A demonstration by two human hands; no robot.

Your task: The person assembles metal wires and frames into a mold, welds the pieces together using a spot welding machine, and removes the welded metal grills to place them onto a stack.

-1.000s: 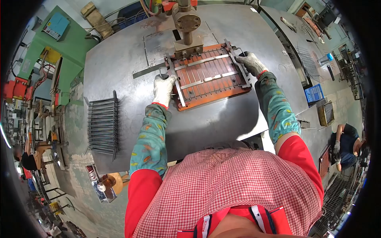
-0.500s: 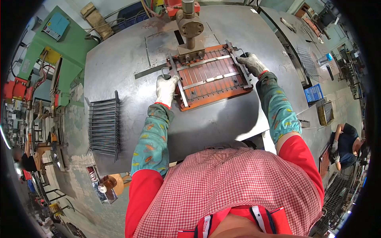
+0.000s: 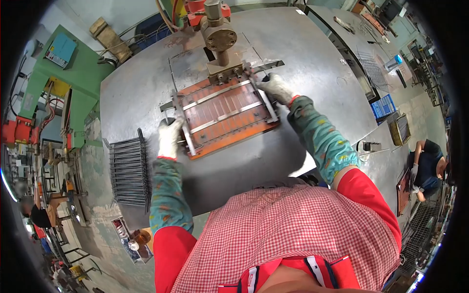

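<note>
1. One broad grey metal table (image 3: 288,44) fills the middle of a busy workshop, its sheet top scuffed and shiny.
2. Many dark wire racks (image 3: 129,173) lie stacked near the table's left edge; beyond them stands a green machine (image 3: 90,68) with a blue box (image 3: 62,50) on it.
3. On the right side sit a blue crate (image 3: 383,106) and, farther down, a co-worker (image 3: 422,166) in a dark top.
4. An orange fixture (image 3: 222,110) lies flat on the table in front of the person, below a metal press head (image 3: 221,39) that overlaps its far edge in view; I cannot tell whether they touch.
5. Its long axis runs side to side, slanting so the right end points farther from the body; two metal bars follow that axis, and thin wires cross it.
6. The gloved left hand (image 3: 169,136) has its fingers curled closed at the fixture's left end; the gloved right hand (image 3: 277,89) has its own closed at the right end. Blur hides how tightly each grips.
7. Compared with half a second ago, the fixture sits farther left under the press head, its slant much alike, and a flat strip (image 3: 272,65) now shows beyond its right end.
</note>
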